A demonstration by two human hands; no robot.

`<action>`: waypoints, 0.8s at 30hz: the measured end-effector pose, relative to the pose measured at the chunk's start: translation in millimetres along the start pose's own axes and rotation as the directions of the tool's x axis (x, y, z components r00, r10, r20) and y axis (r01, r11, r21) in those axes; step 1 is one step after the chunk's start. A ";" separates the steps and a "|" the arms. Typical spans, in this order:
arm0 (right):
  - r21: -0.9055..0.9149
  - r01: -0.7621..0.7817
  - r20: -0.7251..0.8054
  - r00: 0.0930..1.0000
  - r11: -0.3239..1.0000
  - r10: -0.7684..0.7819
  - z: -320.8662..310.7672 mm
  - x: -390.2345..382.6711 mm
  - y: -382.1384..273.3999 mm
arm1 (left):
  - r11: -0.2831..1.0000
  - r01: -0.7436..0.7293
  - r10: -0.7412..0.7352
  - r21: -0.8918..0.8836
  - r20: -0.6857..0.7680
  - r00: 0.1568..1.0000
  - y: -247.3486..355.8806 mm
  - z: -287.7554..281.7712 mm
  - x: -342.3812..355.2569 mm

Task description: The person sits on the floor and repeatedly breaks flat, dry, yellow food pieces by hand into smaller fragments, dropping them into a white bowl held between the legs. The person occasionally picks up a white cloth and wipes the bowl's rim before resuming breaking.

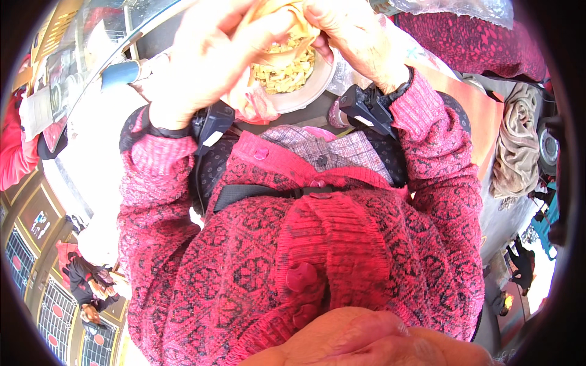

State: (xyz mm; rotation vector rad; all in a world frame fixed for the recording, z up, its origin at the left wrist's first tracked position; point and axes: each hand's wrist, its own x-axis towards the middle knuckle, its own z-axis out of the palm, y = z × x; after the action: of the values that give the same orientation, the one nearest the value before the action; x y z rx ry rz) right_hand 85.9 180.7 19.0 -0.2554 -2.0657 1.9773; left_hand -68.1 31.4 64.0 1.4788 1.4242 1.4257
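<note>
At the top of the head view, a thin, soft yellow sheet (292, 19), perhaps a wrapper or cloth, is held between my hands. My left hand (210, 52) grips its left side, its thumb stretched across the front. On the other side, my right hand (357, 39) pinches the edge between thumb and fingers. Just beneath lies a heap of chopped yellowish pieces (284, 76) inside a pale round bowl (325, 76). Part of the bowl and the sheet's upper end are hidden or cut off. A crumpled pink cloth (253, 107) touches the bowl's near left side.
To the left are a blue cylinder (120, 73) and a clear glass or plastic panel (110, 46). Clear plastic film (464, 7) and dark red patterned fabric (476, 43) sit at the upper right. A brown cloth (519, 140) lies farther right. Other people (85, 280) appear at the edges.
</note>
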 end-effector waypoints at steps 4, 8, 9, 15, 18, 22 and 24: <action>0.115 -0.179 0.007 0.984 0.977 0.180 5.8 -6.5 1.1 | 0.948 -0.082 0.069 0.308 0.053 0.996 -10.2 3.7 0.2; -0.041 -0.077 -0.109 0.991 0.996 0.072 14.5 -0.6 3.0 | 0.999 0.024 -0.025 0.046 0.016 1.000 -29.0 6.8 -6.6; -0.015 0.028 -0.144 0.989 0.999 -0.030 16.8 3.2 5.6 | 0.998 0.058 -0.057 -0.022 0.016 0.998 -31.5 5.8 -8.2; -0.111 0.161 -0.199 0.963 0.981 -0.181 9.1 -3.7 13.6 | 0.534 0.341 -0.308 -0.773 0.198 0.931 -28.6 10.3 -16.3; -0.152 0.063 -0.241 0.966 0.986 -0.099 -4.6 -21.3 25.2 | 0.535 0.351 -0.271 -0.769 0.237 0.933 -24.3 12.7 -13.6; -0.057 0.074 -0.335 0.938 0.996 -0.089 -37.9 -30.4 56.2 | 0.292 0.417 -0.241 -0.861 0.356 0.903 -24.3 2.8 -10.2; -0.090 0.028 -0.442 0.895 0.996 -0.065 -55.7 -33.2 66.0 | 0.310 0.404 -0.336 -0.861 0.298 0.894 -25.7 -3.0 -12.7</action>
State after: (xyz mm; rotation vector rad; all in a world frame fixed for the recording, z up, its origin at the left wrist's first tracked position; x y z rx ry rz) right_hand 131.0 226.8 -47.4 -0.6086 -1.8316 1.6179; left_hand -75.7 24.2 37.2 0.3932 0.5854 1.4271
